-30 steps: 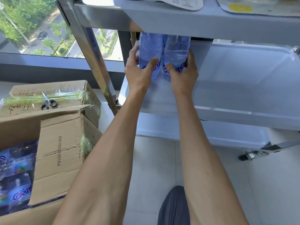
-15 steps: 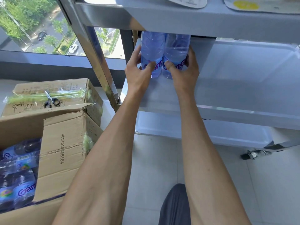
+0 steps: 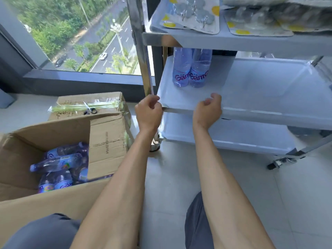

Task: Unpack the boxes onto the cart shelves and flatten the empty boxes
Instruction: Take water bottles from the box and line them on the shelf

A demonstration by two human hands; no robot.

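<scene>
Both your left hand (image 3: 149,112) and right hand (image 3: 207,109) hang loosely curled, holding nothing. Remaining bottles (image 3: 59,164) lie in the open box (image 3: 107,141) — heavy, slick, slightly squashy; grip each mid-body.

One head-worn camera looks forward and down, close to the cart (image 3: 233,115). The open box (image 3: 53,141) lies left of the cart.

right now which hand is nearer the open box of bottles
Left. The left hand hangs just right of the open box flap; the right hand is farther right, over the middle shelf edge.
</scene>
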